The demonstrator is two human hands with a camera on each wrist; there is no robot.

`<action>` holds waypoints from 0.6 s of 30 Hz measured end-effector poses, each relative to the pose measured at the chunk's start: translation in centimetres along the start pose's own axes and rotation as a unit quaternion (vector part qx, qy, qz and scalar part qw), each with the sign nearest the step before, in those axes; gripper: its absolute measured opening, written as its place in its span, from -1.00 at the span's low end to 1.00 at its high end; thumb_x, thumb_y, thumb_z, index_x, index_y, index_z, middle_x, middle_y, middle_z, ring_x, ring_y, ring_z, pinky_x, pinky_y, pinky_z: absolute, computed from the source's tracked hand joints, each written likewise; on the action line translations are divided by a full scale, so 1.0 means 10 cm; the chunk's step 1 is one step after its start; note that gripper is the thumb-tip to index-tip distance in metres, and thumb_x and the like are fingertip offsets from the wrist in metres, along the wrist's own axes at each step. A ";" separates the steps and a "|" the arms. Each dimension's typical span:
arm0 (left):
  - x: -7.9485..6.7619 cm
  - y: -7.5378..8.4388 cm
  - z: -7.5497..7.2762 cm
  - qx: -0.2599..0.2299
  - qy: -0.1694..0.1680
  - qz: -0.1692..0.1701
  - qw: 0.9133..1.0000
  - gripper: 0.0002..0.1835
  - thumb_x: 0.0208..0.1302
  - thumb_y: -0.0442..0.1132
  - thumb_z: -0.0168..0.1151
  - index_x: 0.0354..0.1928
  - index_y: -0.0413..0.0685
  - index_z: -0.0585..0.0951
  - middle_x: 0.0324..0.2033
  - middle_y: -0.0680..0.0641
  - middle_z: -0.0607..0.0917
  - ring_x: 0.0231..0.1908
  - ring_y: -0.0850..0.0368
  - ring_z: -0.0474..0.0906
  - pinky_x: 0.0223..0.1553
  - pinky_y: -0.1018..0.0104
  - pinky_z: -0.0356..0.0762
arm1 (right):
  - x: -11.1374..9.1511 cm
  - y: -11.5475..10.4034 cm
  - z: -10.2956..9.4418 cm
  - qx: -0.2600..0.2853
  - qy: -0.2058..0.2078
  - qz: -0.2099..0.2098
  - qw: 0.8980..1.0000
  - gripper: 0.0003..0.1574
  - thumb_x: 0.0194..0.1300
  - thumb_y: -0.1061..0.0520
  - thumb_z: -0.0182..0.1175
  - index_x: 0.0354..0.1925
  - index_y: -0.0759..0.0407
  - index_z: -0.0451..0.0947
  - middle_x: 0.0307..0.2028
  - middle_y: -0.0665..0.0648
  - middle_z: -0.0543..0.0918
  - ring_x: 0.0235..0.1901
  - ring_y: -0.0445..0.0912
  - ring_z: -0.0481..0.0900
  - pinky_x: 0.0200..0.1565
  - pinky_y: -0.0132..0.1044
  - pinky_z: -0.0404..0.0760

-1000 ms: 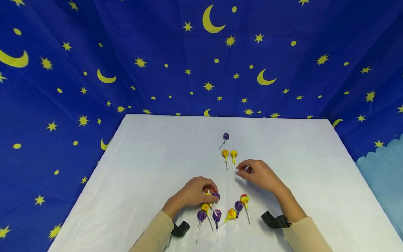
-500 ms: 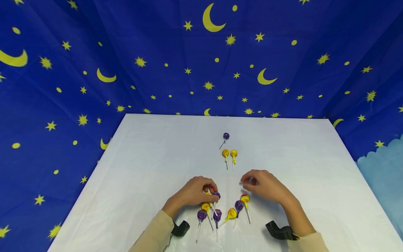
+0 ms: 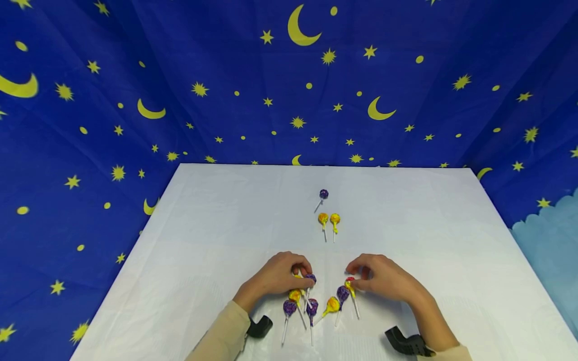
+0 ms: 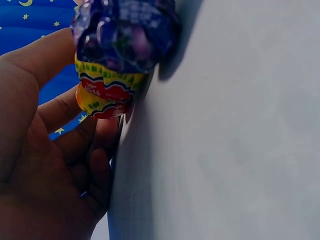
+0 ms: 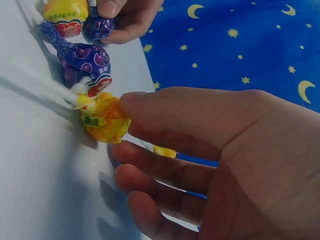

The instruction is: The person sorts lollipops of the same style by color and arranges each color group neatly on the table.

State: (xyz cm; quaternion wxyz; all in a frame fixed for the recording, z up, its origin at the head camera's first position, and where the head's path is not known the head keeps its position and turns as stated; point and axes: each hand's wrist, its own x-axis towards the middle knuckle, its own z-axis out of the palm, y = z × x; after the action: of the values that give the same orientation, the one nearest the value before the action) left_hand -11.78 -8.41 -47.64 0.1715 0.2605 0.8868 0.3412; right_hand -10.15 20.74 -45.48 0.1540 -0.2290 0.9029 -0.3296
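My left hand (image 3: pixel 281 273) pinches a purple-wrapped lollipop (image 3: pixel 310 279) by thumb and finger, low over the white table. Right beside that lollipop, partly hidden by the hand, is a yellow-and-red one (image 4: pixel 102 92). Several more lollipops lie below the hand, among them an orange-yellow one (image 3: pixel 295 296) and two purple ones (image 3: pixel 289 308). My right hand (image 3: pixel 381 276) has its thumb at the head of a yellow lollipop with a red top (image 3: pixel 350 284); in the right wrist view its fingers are spread loosely around that head. Next to it lie a purple lollipop (image 3: pixel 342 294) and a yellow one (image 3: pixel 332 305).
Farther back on the white table (image 3: pixel 217 215), two yellow lollipops (image 3: pixel 334 219) lie side by side, with a purple one (image 3: pixel 323 194) behind them. A blue cloth (image 3: pixel 253 65) with yellow moons and stars hangs around the table.
My right hand has drawn back from near the two yellow lollipops, down to the red-topped one. My left hand stays with the purple lollipop.
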 end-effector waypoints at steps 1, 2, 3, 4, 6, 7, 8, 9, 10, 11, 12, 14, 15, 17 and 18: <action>0.00 0.00 0.00 0.001 0.001 0.000 1.000 -0.78 0.12 0.13 0.37 -0.28 0.25 0.65 -0.47 0.32 0.56 -0.42 0.29 0.41 -0.30 0.33 0.35 | -0.01 0.00 0.00 -0.001 -0.001 0.002 1.000 -0.69 0.11 0.02 0.41 -0.13 -0.02 0.66 -0.33 -0.18 0.59 -0.39 -0.23 0.48 -0.34 -0.32 0.46; 0.00 0.00 0.00 0.002 0.002 0.001 1.000 -0.78 0.12 0.13 0.37 -0.28 0.25 0.65 -0.47 0.32 0.56 -0.42 0.29 0.42 -0.30 0.33 0.35 | -0.01 0.00 0.01 -0.003 -0.003 0.004 1.000 -0.68 0.10 0.01 0.42 -0.13 -0.03 0.66 -0.33 -0.18 0.58 -0.39 -0.23 0.48 -0.35 -0.32 0.46; 0.00 0.00 0.00 0.002 0.003 0.002 1.000 -0.78 0.13 0.13 0.37 -0.28 0.25 0.65 -0.47 0.32 0.56 -0.43 0.29 0.42 -0.30 0.33 0.36 | -0.02 0.00 0.01 -0.004 -0.005 0.005 1.000 -0.68 0.10 0.02 0.42 -0.13 -0.04 0.65 -0.33 -0.19 0.58 -0.39 -0.24 0.48 -0.35 -0.32 0.46; 0.00 0.00 0.00 0.002 0.005 0.003 1.000 -0.78 0.13 0.13 0.37 -0.28 0.25 0.65 -0.47 0.32 0.56 -0.43 0.30 0.42 -0.31 0.33 0.36 | -0.02 0.00 0.01 -0.005 -0.006 0.005 1.000 -0.68 0.10 0.02 0.42 -0.13 -0.05 0.65 -0.33 -0.20 0.58 -0.40 -0.24 0.48 -0.35 -0.33 0.46; 0.00 0.00 0.00 0.002 0.007 0.006 1.000 -0.78 0.13 0.13 0.37 -0.28 0.24 0.65 -0.46 0.32 0.56 -0.44 0.30 0.42 -0.32 0.33 0.37 | -0.03 0.00 0.01 -0.004 -0.007 -0.001 1.000 -0.69 0.10 0.05 0.42 -0.14 -0.04 0.65 -0.33 -0.19 0.58 -0.40 -0.24 0.48 -0.35 -0.32 0.46; 0.00 0.00 0.00 0.001 0.008 0.007 1.000 -0.78 0.13 0.13 0.36 -0.28 0.24 0.65 -0.46 0.31 0.56 -0.44 0.30 0.42 -0.32 0.33 0.37 | -0.03 0.00 0.01 -0.002 -0.007 -0.004 1.000 -0.70 0.10 0.06 0.42 -0.15 -0.04 0.65 -0.34 -0.18 0.58 -0.41 -0.24 0.48 -0.36 -0.32 0.46; 0.00 0.00 0.00 0.001 0.008 0.007 1.000 -0.78 0.14 0.13 0.36 -0.28 0.24 0.65 -0.46 0.31 0.56 -0.44 0.30 0.42 -0.33 0.34 0.37 | -0.03 0.00 0.02 -0.001 -0.007 -0.007 1.000 -0.71 0.10 0.06 0.42 -0.16 -0.05 0.65 -0.34 -0.18 0.57 -0.41 -0.24 0.48 -0.36 -0.32 0.46; 0.01 0.00 0.00 -0.001 0.009 0.007 1.000 -0.78 0.14 0.13 0.36 -0.28 0.24 0.65 -0.46 0.30 0.56 -0.45 0.30 0.42 -0.34 0.34 0.37 | -0.03 0.00 0.02 0.000 -0.006 -0.010 1.000 -0.72 0.10 0.06 0.42 -0.17 -0.04 0.65 -0.34 -0.18 0.57 -0.42 -0.25 0.48 -0.37 -0.32 0.46; 0.01 0.00 0.00 -0.002 0.010 0.006 1.000 -0.78 0.14 0.13 0.36 -0.28 0.24 0.65 -0.47 0.30 0.56 -0.46 0.30 0.42 -0.35 0.34 0.38 | -0.03 0.00 0.02 0.001 -0.004 -0.013 1.000 -0.73 0.09 0.05 0.43 -0.18 -0.04 0.65 -0.35 -0.17 0.57 -0.42 -0.25 0.48 -0.37 -0.32 0.45; 0.01 0.00 0.00 -0.003 0.010 0.005 1.000 -0.78 0.14 0.13 0.36 -0.27 0.23 0.65 -0.47 0.29 0.55 -0.46 0.30 0.42 -0.36 0.34 0.38 | -0.03 0.00 0.02 0.001 -0.002 -0.014 1.000 -0.73 0.09 0.04 0.43 -0.19 -0.05 0.65 -0.36 -0.16 0.57 -0.43 -0.25 0.47 -0.38 -0.32 0.45; 0.01 0.00 0.00 -0.004 0.011 0.004 1.000 -0.77 0.13 0.13 0.36 -0.28 0.23 0.65 -0.47 0.29 0.55 -0.47 0.30 0.42 -0.36 0.35 0.38 | -0.03 0.00 0.03 0.002 0.000 -0.015 1.000 -0.74 0.09 0.02 0.43 -0.20 -0.05 0.65 -0.36 -0.16 0.57 -0.43 -0.26 0.47 -0.38 -0.33 0.45; 0.00 0.01 0.00 -0.007 0.013 0.002 1.000 -0.78 0.13 0.12 0.37 -0.28 0.23 0.66 -0.48 0.27 0.55 -0.48 0.30 0.42 -0.38 0.35 0.39 | -0.03 -0.01 0.04 0.003 0.003 -0.014 1.000 -0.74 0.09 0.00 0.44 -0.21 -0.06 0.65 -0.37 -0.16 0.56 -0.44 -0.26 0.47 -0.39 -0.33 0.45; 0.00 0.01 0.00 -0.008 0.015 0.002 1.000 -0.78 0.13 0.11 0.37 -0.28 0.22 0.66 -0.49 0.26 0.56 -0.49 0.30 0.42 -0.39 0.35 0.39 | -0.03 -0.01 0.04 0.004 0.004 -0.013 1.000 -0.74 0.09 0.00 0.44 -0.21 -0.06 0.65 -0.38 -0.17 0.56 -0.44 -0.26 0.47 -0.39 -0.33 0.45; 0.00 0.02 -0.01 -0.010 0.018 0.003 1.000 -0.79 0.14 0.09 0.38 -0.29 0.21 0.66 -0.49 0.25 0.56 -0.50 0.30 0.43 -0.40 0.36 0.40 | -0.04 -0.01 0.05 0.005 0.005 -0.008 1.000 -0.74 0.09 0.00 0.43 -0.21 -0.05 0.65 -0.40 -0.18 0.55 -0.45 -0.26 0.46 -0.40 -0.33 0.44; 0.01 0.02 -0.01 -0.012 0.019 0.004 1.000 -0.80 0.14 0.08 0.38 -0.29 0.20 0.66 -0.49 0.25 0.56 -0.50 0.30 0.43 -0.40 0.36 0.40 | -0.03 -0.01 0.05 0.006 0.005 -0.006 1.000 -0.74 0.09 0.00 0.43 -0.22 -0.05 0.65 -0.41 -0.18 0.55 -0.45 -0.26 0.46 -0.40 -0.33 0.44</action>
State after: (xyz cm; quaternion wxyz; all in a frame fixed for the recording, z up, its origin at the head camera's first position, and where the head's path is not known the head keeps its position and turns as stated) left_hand -11.80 -8.30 -47.45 0.1562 0.2559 0.8847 0.3570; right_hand -9.60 20.58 -45.76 0.1488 -0.2317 0.9004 -0.3368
